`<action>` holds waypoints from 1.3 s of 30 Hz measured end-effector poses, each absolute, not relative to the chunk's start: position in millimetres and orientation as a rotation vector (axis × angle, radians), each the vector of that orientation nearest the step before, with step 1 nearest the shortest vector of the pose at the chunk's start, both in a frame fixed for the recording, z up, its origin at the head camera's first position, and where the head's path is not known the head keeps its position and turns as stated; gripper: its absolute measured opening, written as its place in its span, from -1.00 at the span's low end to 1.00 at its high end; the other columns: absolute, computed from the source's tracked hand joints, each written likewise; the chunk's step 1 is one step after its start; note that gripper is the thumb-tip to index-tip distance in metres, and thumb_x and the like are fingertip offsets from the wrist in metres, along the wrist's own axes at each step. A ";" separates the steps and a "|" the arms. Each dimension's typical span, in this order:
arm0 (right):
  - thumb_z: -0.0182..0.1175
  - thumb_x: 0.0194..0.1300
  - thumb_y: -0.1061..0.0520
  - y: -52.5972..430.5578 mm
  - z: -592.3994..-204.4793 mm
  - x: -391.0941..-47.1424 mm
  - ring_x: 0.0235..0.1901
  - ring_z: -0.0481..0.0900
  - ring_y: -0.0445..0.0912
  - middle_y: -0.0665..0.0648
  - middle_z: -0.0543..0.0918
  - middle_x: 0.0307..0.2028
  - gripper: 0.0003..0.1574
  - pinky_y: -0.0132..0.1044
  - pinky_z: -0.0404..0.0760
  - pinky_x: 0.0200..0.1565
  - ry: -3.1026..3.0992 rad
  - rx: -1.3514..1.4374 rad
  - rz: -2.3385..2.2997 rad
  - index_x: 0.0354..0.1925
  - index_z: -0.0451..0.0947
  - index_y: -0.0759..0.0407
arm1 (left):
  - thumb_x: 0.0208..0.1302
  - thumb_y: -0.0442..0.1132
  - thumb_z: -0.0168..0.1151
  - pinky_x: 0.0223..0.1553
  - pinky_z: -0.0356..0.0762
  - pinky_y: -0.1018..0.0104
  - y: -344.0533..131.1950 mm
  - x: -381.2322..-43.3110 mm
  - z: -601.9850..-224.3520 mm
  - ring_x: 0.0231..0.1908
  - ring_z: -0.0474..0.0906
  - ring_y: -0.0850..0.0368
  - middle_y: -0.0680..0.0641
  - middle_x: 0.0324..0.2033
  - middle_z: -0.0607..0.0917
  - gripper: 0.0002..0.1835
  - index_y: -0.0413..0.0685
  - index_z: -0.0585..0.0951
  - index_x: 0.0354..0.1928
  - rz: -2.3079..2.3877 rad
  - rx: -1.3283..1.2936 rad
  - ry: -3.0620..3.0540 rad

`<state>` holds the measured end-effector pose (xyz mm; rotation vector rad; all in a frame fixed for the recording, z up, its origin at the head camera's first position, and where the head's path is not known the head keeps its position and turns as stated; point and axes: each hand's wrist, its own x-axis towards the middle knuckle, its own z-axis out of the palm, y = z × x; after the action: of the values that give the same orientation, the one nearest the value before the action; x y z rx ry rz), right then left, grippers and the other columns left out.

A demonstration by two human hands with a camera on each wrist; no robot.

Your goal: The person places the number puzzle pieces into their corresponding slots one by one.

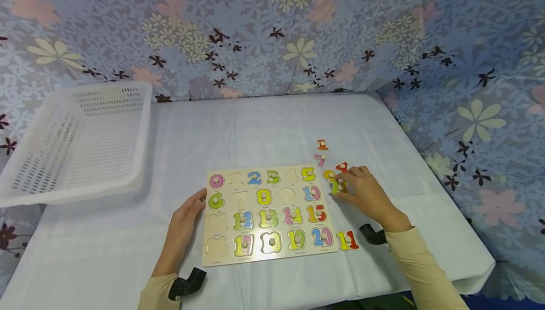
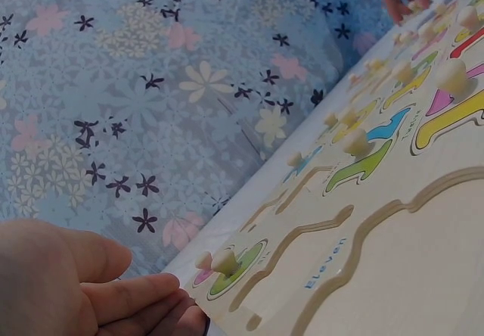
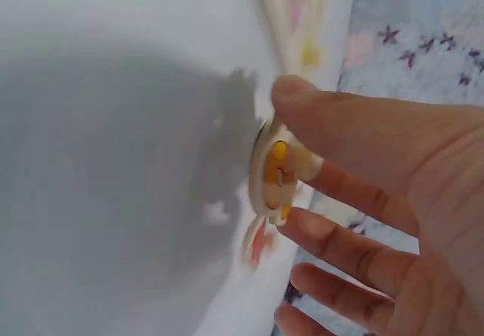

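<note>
A wooden number puzzle board (image 1: pixel 272 253) lies in front of me, with knobbed number pieces in many of its cutouts. My left hand (image 1: pixel 183 225) rests at the board's left edge, fingers extended, holding nothing; the left wrist view shows its fingertips by the board's corner. Off the board's right side, my right hand (image 1: pixel 368 196) pinches a knobbed number puzzle piece (image 3: pixel 276 173) between thumb and fingers, seen tilted in the right wrist view. Its digits are partly hidden. Close by lie a yellow number nine (image 1: pixel 328 174) and a red number four (image 1: pixel 342 167).
An orange number one (image 1: pixel 322 145) and a pink number seven (image 1: pixel 320 159) lie beyond the board. At its lower right corner is a number eleven (image 1: pixel 348 241). A white plastic basket (image 1: pixel 142 158) stands at the left on the white-covered table (image 1: pixel 255 125). Floral cloth hangs behind.
</note>
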<state>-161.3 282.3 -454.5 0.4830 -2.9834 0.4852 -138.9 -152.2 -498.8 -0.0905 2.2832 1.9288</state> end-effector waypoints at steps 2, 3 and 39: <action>0.52 0.01 0.02 268.9 -452.2 -160.6 -0.07 0.39 0.13 0.19 0.58 -0.16 -0.42 0.05 0.47 -0.04 -2.955 0.505 0.497 -0.03 0.62 0.24 | 0.54 -0.08 -0.10 0.42 -0.02 0.19 -153.0 -138.7 -497.8 0.38 0.15 0.11 -0.08 0.35 0.36 -0.51 -0.13 0.34 0.38 1.920 -0.085 2.289; 0.52 0.01 0.00 259.9 -450.8 -160.1 -0.08 0.40 0.10 0.17 0.59 -0.16 -0.42 0.03 0.48 -0.04 -2.942 0.527 0.500 -0.04 0.62 0.23 | 0.54 -0.08 -0.11 0.43 -0.02 0.18 -153.6 -138.8 -497.4 0.38 0.14 0.10 -0.09 0.36 0.35 -0.51 -0.13 0.34 0.39 1.912 -0.082 2.296; 0.30 0.04 -0.45 -5.9 -441.8 -139.8 -0.18 0.45 -0.21 -0.18 0.64 -0.29 -0.42 -0.38 0.40 -0.14 -2.788 1.576 -0.258 -0.16 0.67 -0.11 | 0.55 0.00 -0.15 0.22 0.27 0.56 -156.8 -141.4 -498.3 0.33 0.24 0.11 -0.15 0.32 0.39 -0.45 -0.23 0.35 0.36 2.025 -0.027 2.217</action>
<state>-139.8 -5.9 -441.8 1.5755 -2.7877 -0.2583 -141.4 -156.8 -498.3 -0.0268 2.2173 2.0255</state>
